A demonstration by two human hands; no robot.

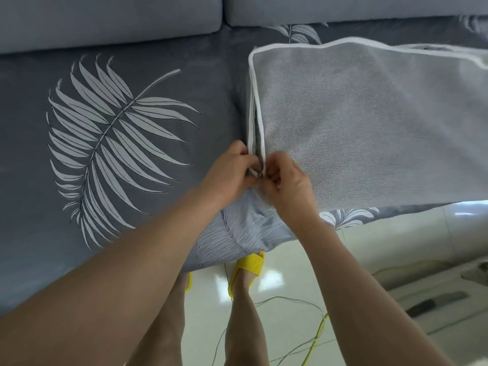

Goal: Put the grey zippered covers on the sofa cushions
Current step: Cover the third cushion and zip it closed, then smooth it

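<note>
A sofa cushion in a grey cover [364,128] with white piping lies flat on the sofa seat, at the right, its front edge overhanging the seat. Its left side edge carries the zipper. My left hand [229,175] pinches the piping on the left of that edge near the front corner. My right hand [287,180] pinches the other side of the opening, fingers curled at a small metal zipper pull [261,175] between the two hands. A grey leaf-print fabric [237,233] hangs below the hands.
The sofa seat [118,141] has a grey cover with a large white leaf print. Two plain grey back cushions [105,19] stand behind. Below are a glossy tiled floor [277,299], my feet in yellow slippers [249,268], and thin green cords [317,336].
</note>
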